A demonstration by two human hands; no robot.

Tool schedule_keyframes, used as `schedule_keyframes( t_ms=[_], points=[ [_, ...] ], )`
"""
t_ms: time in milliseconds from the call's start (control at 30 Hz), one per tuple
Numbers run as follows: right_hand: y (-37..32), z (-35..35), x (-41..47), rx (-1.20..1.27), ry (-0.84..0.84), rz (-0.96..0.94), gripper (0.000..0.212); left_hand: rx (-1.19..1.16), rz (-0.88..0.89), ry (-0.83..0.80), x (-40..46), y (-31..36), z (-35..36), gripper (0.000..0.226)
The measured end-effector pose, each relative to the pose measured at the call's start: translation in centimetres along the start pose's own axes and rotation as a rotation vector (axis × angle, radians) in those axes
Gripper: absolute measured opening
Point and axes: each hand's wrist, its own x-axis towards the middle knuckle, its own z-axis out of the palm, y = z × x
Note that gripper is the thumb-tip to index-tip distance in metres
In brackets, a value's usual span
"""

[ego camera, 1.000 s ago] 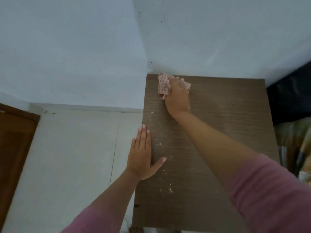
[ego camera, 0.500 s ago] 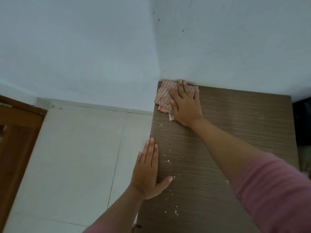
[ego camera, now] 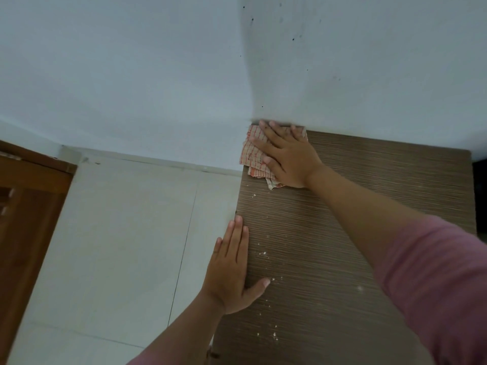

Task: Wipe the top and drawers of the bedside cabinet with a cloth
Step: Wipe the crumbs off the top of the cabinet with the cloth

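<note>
The cloth [ego camera: 253, 154] lies on the upper-left corner of the cabinet top [ego camera: 369, 196], upper centre of frame. The right hand [ego camera: 288, 159] presses it flat, fingers [ego camera: 276, 134] spread, probably to sweep the corner. The left hand [ego camera: 229, 272], flat and holding nothing, rests on the left edge, probably bracing. White crumbs [ego camera: 263, 252] lie between the hands. The drawers are out of view, and the palm hides part of the cloth.

Two pale walls [ego camera: 118, 75] meeting at a corner, the right-hand one flecked with small dark specks [ego camera: 300, 38]; cream floor tiles [ego camera: 118, 246] with thin joints; pale skirting [ego camera: 158, 164] at the wall foot; brown wooden door [ego camera: 29, 219] at far left.
</note>
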Motion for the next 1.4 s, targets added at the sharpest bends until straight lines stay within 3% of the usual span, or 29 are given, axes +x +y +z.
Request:
schedule_keyframes(
  t_ms=[467, 733, 1400],
  points=[
    [-2.8, 0.2, -1.2, 0.067, 0.019, 0.134, 0.058, 0.073, -0.046, 0.023, -0.6, 0.5, 0.1, 0.098],
    [-5.4, 1.2, -3.5, 0.077, 0.043, 0.128, 0.053, 0.040, -0.140, 0.055, -8.5, 2.3, 3.7, 0.079],
    [-15.4, 3.9, -13.4, 0.077, 0.096, 0.163, 0.051, 0.058, -0.111, 0.098, -11.6, 1.9, 4.6, 0.073]
  ],
)
